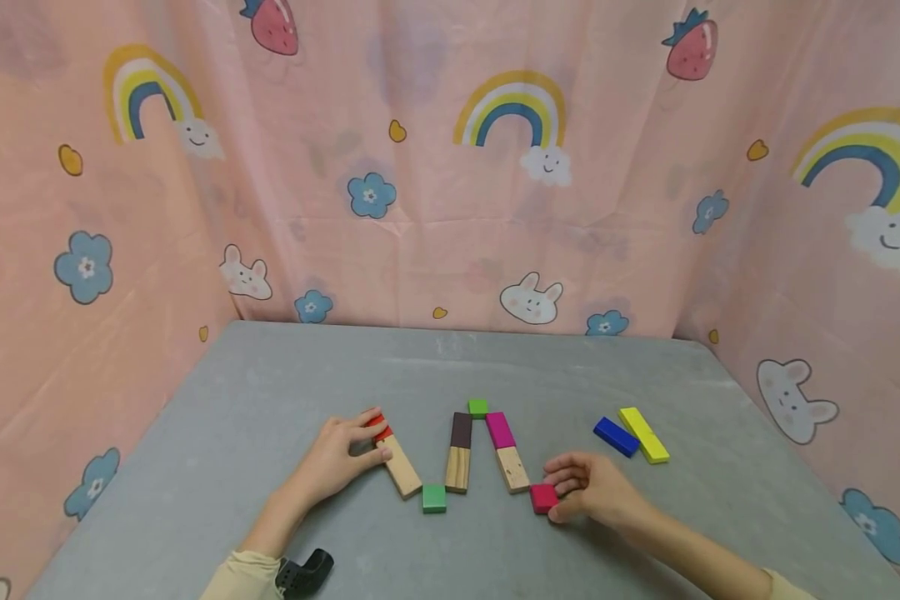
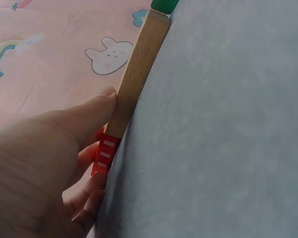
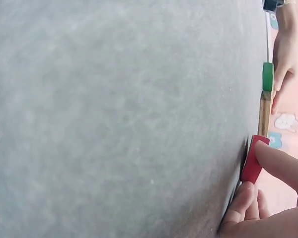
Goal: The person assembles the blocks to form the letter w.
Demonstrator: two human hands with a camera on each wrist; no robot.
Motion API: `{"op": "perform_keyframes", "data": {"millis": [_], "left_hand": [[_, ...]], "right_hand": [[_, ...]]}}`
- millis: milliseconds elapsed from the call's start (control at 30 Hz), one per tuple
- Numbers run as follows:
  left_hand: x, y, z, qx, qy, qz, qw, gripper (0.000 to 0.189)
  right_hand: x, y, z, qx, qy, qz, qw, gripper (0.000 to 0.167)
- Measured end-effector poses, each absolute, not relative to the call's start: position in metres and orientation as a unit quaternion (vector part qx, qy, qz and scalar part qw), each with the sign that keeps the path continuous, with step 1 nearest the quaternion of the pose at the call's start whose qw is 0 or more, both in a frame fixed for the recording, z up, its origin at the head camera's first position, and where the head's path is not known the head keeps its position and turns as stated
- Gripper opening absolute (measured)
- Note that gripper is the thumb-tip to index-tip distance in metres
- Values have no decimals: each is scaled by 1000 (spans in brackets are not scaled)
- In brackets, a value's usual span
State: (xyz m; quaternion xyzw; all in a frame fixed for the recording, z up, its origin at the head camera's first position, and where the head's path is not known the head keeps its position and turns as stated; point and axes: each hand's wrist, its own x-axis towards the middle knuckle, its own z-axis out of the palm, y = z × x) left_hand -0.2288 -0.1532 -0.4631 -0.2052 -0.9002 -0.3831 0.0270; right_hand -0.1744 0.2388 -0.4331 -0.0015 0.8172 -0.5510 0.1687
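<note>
Flat blocks form a zigzag on the grey table. At its left end, my left hand has its fingers around a red block with white marks, while the thumb touches the plain wooden block below. A green block follows, then a striped wooden block, a dark brown one, a light green one, a magenta one and a speckled wooden one. My right hand pinches a crimson block between thumb and fingers, beside the speckled block's near end.
A blue block and a yellow block lie close together on the right. The grey table ends at a pink printed curtain behind and at both sides. A black wrist device sits by the left sleeve.
</note>
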Motion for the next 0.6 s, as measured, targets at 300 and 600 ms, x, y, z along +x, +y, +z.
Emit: {"op": "perform_keyframes", "data": {"millis": [300,600], "left_hand": [[-230,-152,-464,-203,-899,-386,25,54],[-229,-153,-464,-201,-900,-385,27,53]], "right_hand": [[-175,237,-438,18,803,-568,178,62],[-176,232,-438,38,807,-562,178,61]]}}
